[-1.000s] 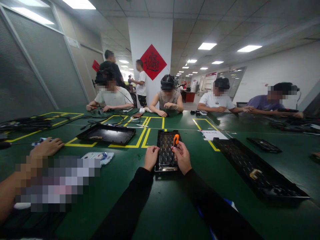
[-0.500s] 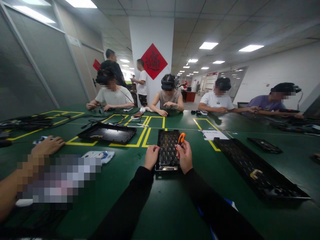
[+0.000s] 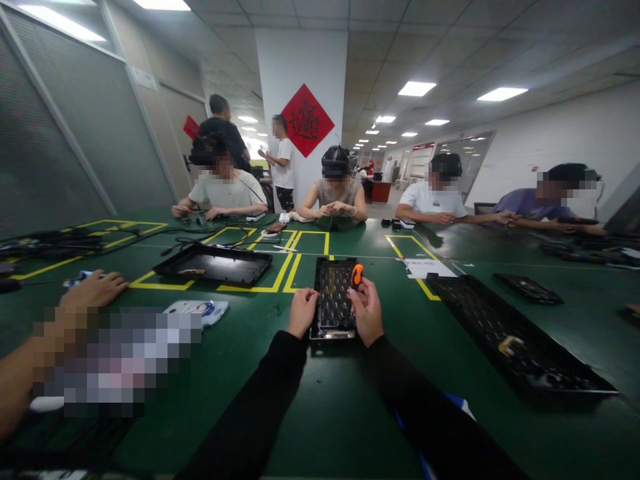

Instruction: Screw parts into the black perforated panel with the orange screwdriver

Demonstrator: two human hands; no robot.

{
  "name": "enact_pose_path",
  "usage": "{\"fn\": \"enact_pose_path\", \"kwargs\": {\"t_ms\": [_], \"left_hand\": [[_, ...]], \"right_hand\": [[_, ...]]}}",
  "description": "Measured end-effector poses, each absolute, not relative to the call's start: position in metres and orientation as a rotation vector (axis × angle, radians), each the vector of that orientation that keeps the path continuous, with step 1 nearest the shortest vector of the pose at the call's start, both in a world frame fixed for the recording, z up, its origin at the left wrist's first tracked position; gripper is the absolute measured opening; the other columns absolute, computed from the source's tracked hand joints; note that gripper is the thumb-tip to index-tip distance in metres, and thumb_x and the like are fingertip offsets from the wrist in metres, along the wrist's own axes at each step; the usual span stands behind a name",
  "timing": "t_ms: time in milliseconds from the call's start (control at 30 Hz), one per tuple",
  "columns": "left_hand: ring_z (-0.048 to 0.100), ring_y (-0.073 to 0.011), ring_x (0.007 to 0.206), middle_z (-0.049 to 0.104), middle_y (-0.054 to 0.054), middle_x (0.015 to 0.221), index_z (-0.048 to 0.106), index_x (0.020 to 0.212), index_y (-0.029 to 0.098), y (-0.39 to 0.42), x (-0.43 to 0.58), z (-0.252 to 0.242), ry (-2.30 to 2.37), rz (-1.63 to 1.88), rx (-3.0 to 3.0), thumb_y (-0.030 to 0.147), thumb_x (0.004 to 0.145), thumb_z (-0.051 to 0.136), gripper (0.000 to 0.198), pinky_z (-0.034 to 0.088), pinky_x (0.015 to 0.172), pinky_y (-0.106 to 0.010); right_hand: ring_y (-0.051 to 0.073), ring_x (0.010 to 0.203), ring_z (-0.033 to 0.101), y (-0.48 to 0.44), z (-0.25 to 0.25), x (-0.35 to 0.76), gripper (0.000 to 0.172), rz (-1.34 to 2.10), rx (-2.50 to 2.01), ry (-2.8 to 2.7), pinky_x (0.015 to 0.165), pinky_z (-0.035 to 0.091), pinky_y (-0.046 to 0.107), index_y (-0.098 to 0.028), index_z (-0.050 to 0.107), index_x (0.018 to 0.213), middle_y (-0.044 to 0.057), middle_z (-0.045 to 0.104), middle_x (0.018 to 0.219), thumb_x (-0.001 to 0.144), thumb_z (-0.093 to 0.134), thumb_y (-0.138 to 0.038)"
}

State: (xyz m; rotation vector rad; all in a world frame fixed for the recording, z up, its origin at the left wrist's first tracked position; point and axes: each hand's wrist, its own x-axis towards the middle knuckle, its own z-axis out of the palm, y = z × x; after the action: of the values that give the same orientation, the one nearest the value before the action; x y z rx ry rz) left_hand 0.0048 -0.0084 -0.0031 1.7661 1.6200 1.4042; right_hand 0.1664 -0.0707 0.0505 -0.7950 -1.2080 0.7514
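A narrow black keyboard frame (image 3: 332, 293) lies lengthwise on the green table (image 3: 340, 400) straight in front of me. My left hand (image 3: 301, 311) is closed on the frame's near left edge. My right hand (image 3: 367, 310) is wrapped round a small screwdriver with an orange and black handle (image 3: 357, 274); its thin shaft points down into the frame near the right side. Both my arms are in black sleeves.
A long black keyboard frame (image 3: 510, 337) lies to the right, a black tray (image 3: 215, 265) sits at the back left inside yellow floor-tape lines. A neighbour's hand (image 3: 93, 290) rests at the left beside a white packet (image 3: 197, 310). Several people sit across the table.
The screwdriver handle swung right and then back left while my right hand stayed on it. My left hand kept its hold on the frame's edge.
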Motion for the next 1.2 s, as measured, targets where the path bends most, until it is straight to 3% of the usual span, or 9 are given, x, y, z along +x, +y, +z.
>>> {"fn": "enact_pose_path", "kwargs": {"t_ms": [267, 433, 600, 800, 933, 1067, 1200], "left_hand": [[0.051, -0.0159, 0.086, 0.058, -0.004, 0.085, 0.062, 0.074, 0.018, -0.0084, 0.0049, -0.0029, 1.634, 1.402, 1.771, 0.025, 0.077, 0.043, 0.02, 0.04, 0.082, -0.031], [0.051, -0.0157, 0.086, 0.058, -0.004, 0.086, 0.062, 0.074, 0.018, -0.0101, 0.0052, -0.0018, 1.632, 1.403, 1.774, 0.025, 0.077, 0.043, 0.02, 0.04, 0.081, -0.03], [0.051, -0.0156, 0.086, 0.057, -0.005, 0.086, 0.062, 0.075, 0.017, -0.0119, 0.0057, -0.0004, 1.631, 1.412, 1.767, 0.025, 0.078, 0.044, 0.02, 0.04, 0.082, -0.03], [0.051, -0.0156, 0.086, 0.058, -0.005, 0.085, 0.062, 0.075, 0.017, -0.0113, 0.0056, -0.0006, 1.627, 1.405, 1.773, 0.024, 0.077, 0.044, 0.02, 0.04, 0.081, -0.03], [0.051, -0.0155, 0.085, 0.058, -0.004, 0.084, 0.062, 0.075, 0.017, -0.0102, 0.0056, -0.001, 1.632, 1.409, 1.765, 0.025, 0.077, 0.044, 0.02, 0.04, 0.08, -0.029], [0.051, -0.0155, 0.085, 0.058, -0.004, 0.084, 0.062, 0.075, 0.017, -0.01, 0.0056, -0.0005, 1.635, 1.399, 1.757, 0.025, 0.077, 0.044, 0.02, 0.04, 0.08, -0.03], [0.051, -0.0155, 0.086, 0.057, -0.004, 0.085, 0.062, 0.075, 0.017, -0.0115, 0.0059, 0.0007, 1.633, 1.403, 1.76, 0.024, 0.077, 0.044, 0.02, 0.039, 0.082, -0.03]], "right_hand": [[0.008, 0.054, 0.049, -0.0719, 0.0519, 0.1655, 0.033, 0.791, -0.793, -1.231, 0.043, 0.036, 0.019, -0.021, 0.046, 0.109, 0.002, 0.057, 0.088, 0.078, 0.052, -0.029], [0.012, 0.072, 0.057, -0.0735, 0.0541, 0.1646, 0.03, 0.785, -0.763, -1.24, 0.063, 0.045, 0.023, -0.019, 0.048, 0.1, 0.002, 0.058, 0.089, 0.074, 0.058, -0.028], [0.008, 0.054, 0.045, -0.0744, 0.0544, 0.1666, 0.022, 0.685, -0.846, -1.317, 0.05, 0.039, 0.02, -0.018, 0.055, 0.09, -0.001, 0.052, 0.073, 0.072, 0.06, -0.03], [0.009, 0.054, 0.047, -0.0734, 0.0532, 0.1664, 0.039, 0.808, -0.807, -1.269, 0.044, 0.036, 0.02, -0.018, 0.046, 0.116, 0.004, 0.059, 0.088, 0.079, 0.052, -0.03], [0.01, 0.058, 0.052, -0.0742, 0.0537, 0.1657, 0.039, 0.836, -0.787, -1.254, 0.049, 0.04, 0.022, -0.019, 0.043, 0.119, 0.005, 0.061, 0.089, 0.081, 0.048, -0.029], [0.013, 0.077, 0.057, -0.0746, 0.0554, 0.1644, 0.036, 0.805, -0.758, -1.234, 0.063, 0.045, 0.023, -0.018, 0.048, 0.11, 0.005, 0.06, 0.094, 0.076, 0.056, -0.028], [0.008, 0.055, 0.048, -0.0747, 0.0563, 0.1659, 0.022, 0.733, -0.835, -1.292, 0.049, 0.039, 0.02, -0.017, 0.056, 0.09, -0.001, 0.055, 0.075, 0.073, 0.059, -0.03]]}}
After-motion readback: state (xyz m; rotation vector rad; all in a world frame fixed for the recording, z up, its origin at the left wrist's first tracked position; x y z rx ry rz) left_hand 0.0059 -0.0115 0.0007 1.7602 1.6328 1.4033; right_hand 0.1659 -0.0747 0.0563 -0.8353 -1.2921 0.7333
